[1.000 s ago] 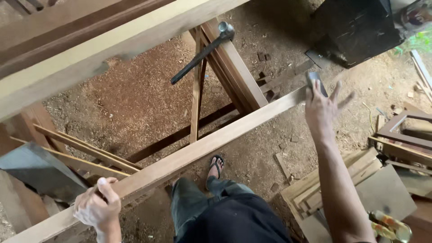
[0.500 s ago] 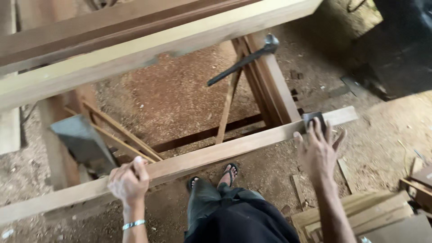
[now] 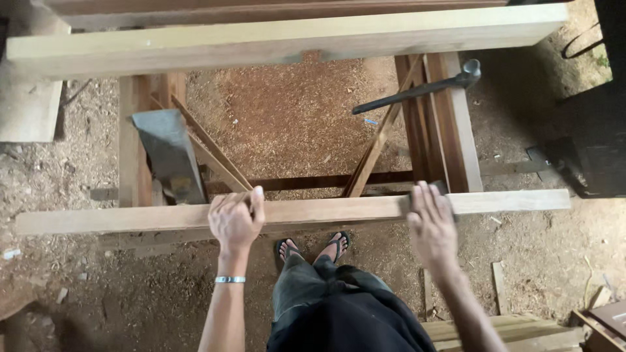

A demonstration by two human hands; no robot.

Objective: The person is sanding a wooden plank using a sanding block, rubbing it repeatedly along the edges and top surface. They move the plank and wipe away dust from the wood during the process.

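A long narrow wooden plank (image 3: 326, 210) lies level across the view in front of me. My left hand (image 3: 236, 220) is closed around it left of centre, a metal bracelet on the wrist. My right hand (image 3: 430, 225) rests on the plank right of centre with its fingers spread over the top edge; a small dark thing shows just past the fingertips, too hidden to tell. My sandalled feet (image 3: 313, 246) stand below the plank on the sawdust floor.
A thick pale beam (image 3: 287, 40) spans the top. A hammer (image 3: 417, 91) lies on the upright frame (image 3: 450, 124) at right. A grey slab (image 3: 168, 153) leans at left. Thin slats cross underneath. Stacked boards (image 3: 521, 329) lie bottom right.
The plank has swung from slanted to level. My left hand has slid along it toward the middle, and my right hand has moved inward from the plank's right end.
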